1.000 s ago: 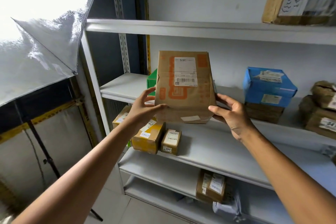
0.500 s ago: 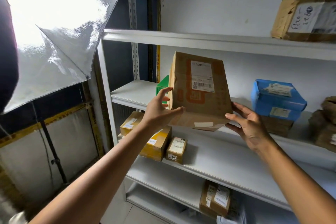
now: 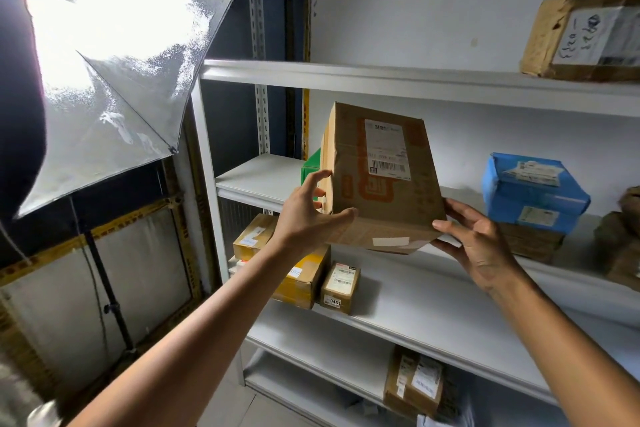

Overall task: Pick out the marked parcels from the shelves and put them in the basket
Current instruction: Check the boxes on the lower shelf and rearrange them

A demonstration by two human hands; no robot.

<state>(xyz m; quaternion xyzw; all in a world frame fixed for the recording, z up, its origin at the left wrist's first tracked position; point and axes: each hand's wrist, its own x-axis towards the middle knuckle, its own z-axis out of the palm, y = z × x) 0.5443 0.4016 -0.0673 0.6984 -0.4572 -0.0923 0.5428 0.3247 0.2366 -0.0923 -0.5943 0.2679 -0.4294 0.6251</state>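
White metal shelves fill the wall beside a bright lighting umbrella. Left hand fingers curl round the lower left corner of the brown parcel, thumb under its front edge; the right hand cups the lower right corner, fingers spread. Both grip it, tilted, label facing the camera, in the air in front of the middle shelf, near the blue box. To do this well, I judge: keep both palms under the base, read the label squarely, then carry it low. No basket is in view.
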